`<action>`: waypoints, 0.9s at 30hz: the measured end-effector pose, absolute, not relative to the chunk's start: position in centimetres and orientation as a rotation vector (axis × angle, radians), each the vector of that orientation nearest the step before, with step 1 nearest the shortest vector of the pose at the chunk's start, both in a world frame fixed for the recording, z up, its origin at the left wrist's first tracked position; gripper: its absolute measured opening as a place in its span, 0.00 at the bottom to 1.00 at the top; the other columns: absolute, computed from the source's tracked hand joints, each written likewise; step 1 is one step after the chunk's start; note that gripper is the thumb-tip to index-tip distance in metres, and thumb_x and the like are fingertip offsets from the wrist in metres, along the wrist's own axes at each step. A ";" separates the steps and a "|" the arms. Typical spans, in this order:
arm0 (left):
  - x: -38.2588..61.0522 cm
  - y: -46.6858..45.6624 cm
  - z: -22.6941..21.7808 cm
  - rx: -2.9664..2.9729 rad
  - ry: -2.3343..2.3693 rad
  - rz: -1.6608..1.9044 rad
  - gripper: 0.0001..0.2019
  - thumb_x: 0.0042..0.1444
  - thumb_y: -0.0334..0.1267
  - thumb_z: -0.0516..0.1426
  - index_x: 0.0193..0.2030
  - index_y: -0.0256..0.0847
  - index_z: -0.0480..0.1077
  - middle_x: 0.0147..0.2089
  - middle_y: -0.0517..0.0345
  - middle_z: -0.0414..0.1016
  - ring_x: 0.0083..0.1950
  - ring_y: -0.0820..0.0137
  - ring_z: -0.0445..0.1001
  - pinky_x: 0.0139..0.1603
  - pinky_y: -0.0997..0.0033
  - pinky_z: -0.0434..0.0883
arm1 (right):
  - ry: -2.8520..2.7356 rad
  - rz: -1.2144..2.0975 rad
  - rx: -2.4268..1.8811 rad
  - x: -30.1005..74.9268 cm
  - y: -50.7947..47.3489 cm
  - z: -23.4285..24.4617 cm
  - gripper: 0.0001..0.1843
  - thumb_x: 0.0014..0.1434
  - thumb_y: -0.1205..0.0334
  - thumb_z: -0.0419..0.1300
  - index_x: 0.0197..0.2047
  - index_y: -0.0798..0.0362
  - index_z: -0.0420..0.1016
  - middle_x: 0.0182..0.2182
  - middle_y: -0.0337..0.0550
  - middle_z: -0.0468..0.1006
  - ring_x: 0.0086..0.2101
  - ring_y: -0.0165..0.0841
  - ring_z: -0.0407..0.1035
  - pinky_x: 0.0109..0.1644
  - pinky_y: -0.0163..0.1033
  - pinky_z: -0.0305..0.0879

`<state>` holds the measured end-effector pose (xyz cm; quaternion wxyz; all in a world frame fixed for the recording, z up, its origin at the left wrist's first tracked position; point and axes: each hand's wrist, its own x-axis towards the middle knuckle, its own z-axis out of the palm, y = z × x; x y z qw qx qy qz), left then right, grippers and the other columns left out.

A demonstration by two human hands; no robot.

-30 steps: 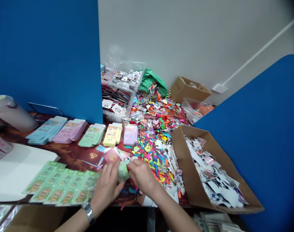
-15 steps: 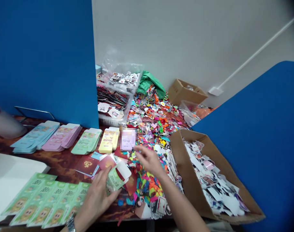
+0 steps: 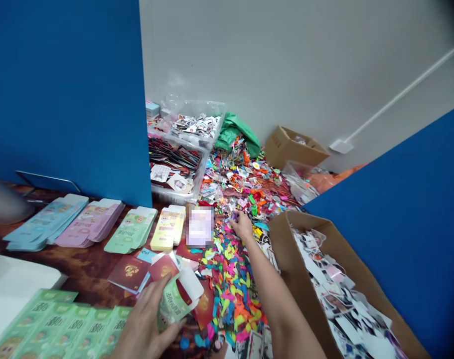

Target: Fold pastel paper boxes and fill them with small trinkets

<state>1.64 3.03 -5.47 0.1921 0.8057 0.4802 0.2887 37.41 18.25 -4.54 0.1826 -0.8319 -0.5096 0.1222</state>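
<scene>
The green carton (image 3: 175, 303) gripped between the left fingers (image 3: 170, 335) could be crushed by over-squeezing; whether the right fingers (image 3: 238, 228) are closed cannot be told.

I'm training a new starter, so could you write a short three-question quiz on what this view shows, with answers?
1. What does the person's left hand hold?
2. True or false: the open brown cardboard box of paper cut-outs stands to the right of the scattered, brightly coloured small pieces.
3. Fill in the blank: between the stack of flat pink cartons and the stack of flat yellow cartons lies a stack of flat ___ cartons.

Key:
1. An open green printed carton with a white flap.
2. True.
3. Pale green.
</scene>
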 end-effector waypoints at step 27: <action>2.9 5.7 -3.9 2.147 1.351 0.916 0.36 0.55 0.45 0.59 0.68 0.39 0.52 0.61 0.43 0.67 0.61 0.53 0.68 0.59 0.52 0.69 | -2.231 0.202 -1.303 21.2 5.5 3.7 0.15 0.68 0.68 0.48 0.52 0.55 0.71 0.37 0.49 0.76 0.36 0.34 0.72 0.41 0.36 0.71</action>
